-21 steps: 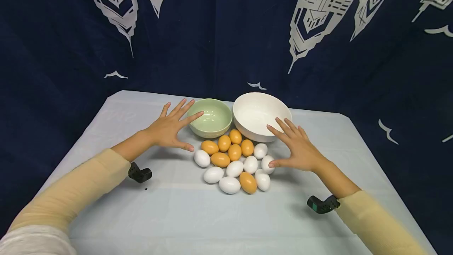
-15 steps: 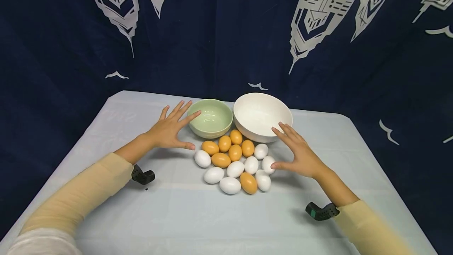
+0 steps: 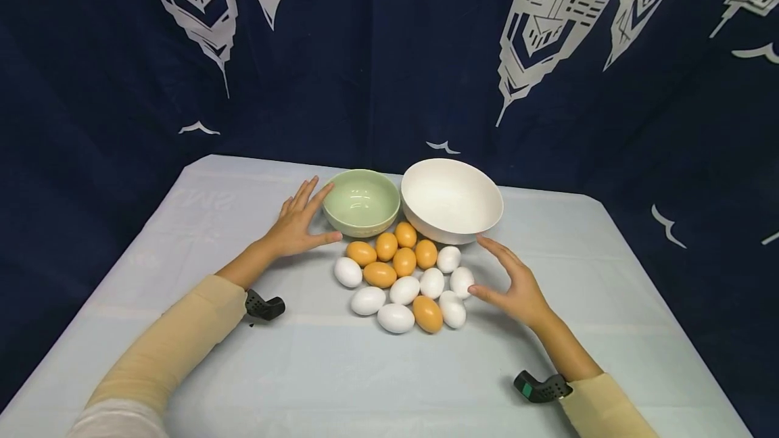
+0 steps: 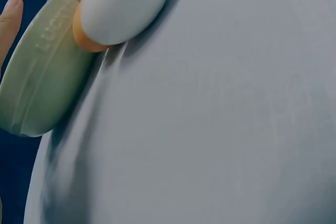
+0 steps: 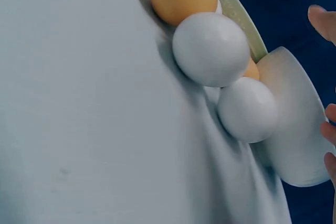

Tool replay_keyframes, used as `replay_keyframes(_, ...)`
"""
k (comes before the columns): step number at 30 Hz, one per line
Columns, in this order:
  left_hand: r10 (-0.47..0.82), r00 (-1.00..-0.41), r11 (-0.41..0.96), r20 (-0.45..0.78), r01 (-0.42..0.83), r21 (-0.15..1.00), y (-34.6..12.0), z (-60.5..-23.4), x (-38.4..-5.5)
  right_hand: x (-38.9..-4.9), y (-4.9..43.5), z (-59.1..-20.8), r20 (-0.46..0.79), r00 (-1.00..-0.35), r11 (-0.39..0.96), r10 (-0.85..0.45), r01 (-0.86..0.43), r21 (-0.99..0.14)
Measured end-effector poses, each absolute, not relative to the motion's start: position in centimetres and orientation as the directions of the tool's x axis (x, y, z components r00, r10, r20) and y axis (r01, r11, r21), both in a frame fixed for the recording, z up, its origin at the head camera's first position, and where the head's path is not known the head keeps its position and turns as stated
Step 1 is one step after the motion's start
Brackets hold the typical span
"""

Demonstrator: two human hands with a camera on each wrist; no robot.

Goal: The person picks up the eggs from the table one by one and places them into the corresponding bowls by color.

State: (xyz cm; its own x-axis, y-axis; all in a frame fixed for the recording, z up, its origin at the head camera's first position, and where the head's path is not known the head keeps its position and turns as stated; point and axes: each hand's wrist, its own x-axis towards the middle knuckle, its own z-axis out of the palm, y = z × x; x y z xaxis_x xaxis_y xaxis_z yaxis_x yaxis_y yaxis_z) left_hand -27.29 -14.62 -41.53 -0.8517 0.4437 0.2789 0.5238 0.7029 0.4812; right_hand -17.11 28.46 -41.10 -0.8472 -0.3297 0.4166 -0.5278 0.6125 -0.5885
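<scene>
My left hand [image 3: 296, 225] is spread beside the pale green bowl [image 3: 362, 205], index fingertip right at its rim and thumb pointing toward the eggs. Fingers of my right hand [image 3: 517, 286] reach toward the lower side of the larger white bowl [image 3: 450, 198], and its thumb tip overlaps the outermost white egg [image 3: 462, 282]. Neither hand holds anything. In front of both bowls several orange eggs [image 3: 380, 274] and several white eggs [image 3: 395, 318] lie in a loose cluster. Both bowls show bare insides. The right wrist view has white eggs [image 5: 211, 49] close by the white bowl [image 5: 296, 124].
A pale cloth-covered table [image 3: 341, 384] carries everything, its far edge just behind the bowls. Beyond it hangs a dark blue curtain [image 3: 304, 100] with white building prints. A black wrist device [image 3: 264, 305] sits under the left sleeve, another [image 3: 541, 387] under the right.
My right hand has drawn down and back from over the white bowl, its fingers less spread. My left hand has turned and shifted slightly toward the green bowl. The eggs and bowls stay put.
</scene>
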Motion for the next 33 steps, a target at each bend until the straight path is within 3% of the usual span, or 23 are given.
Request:
replay_keyframes(8, 0.364, -0.886, 0.649, 0.286, 0.462, 0.604, -13.7, -42.5, -27.9, -17.0, 28.5, -42.9, 0.406, -0.864, 0.574, -0.298, -0.502, -0.647)
replay_keyframes(16, 0.301, -0.91, 0.509, 0.286, 0.407, 0.758, -12.9, -43.1, -28.5, -17.4, 28.1, -44.0, 0.376, -0.881, 0.557, -0.288, -0.474, -0.682)
replay_keyframes(26, 0.252, -0.929, 0.424, 0.272, 0.359, 0.831, -11.9, -43.5, -28.6, -16.1, 26.4, -41.7, 0.345, -0.892, 0.488, -0.293, -0.45, -0.748)
replay_keyframes(33, 0.207, -0.941, 0.389, 0.268, 0.33, 0.86, -11.8, -43.9, -28.4, -16.3, 26.6, -42.6, 0.343, -0.89, 0.44, -0.3, -0.448, -0.778)
